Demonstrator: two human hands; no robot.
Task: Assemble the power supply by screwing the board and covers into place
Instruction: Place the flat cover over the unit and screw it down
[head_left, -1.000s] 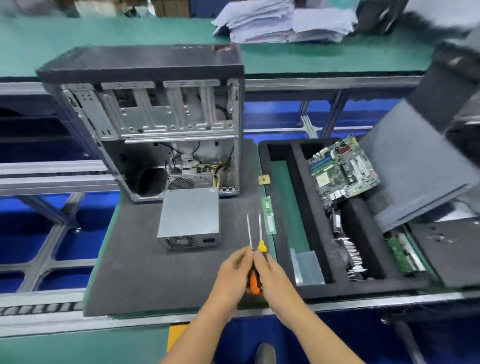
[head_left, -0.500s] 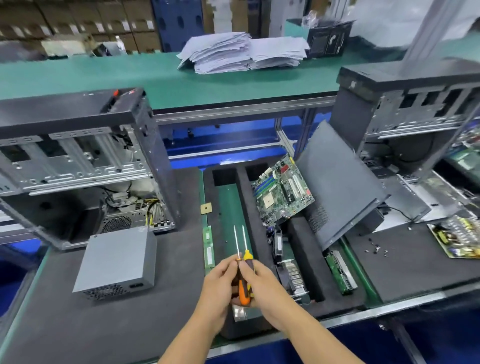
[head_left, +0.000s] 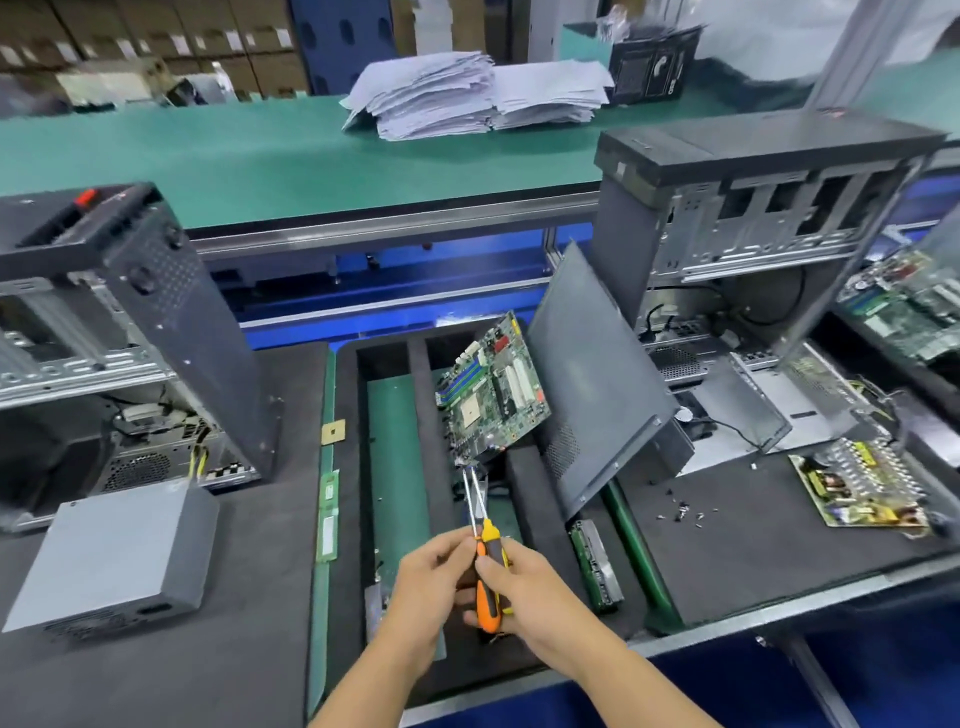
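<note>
Currently both your left hand (head_left: 434, 577) and right hand (head_left: 524, 592) curl around two orange-handled steel screwdrivers (head_left: 487, 571), shafts aimed at twelve o'clock, seemingly sorting them before screwing.

A dark foam mat (head_left: 753, 551) is covering the bench, carrying a grey power supply (head_left: 111, 558) near its left edge and loose screws (head_left: 683, 512) toward the right.

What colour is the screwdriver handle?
Orange and black, with a yellow collar, on the screwdriver; head view.
</note>
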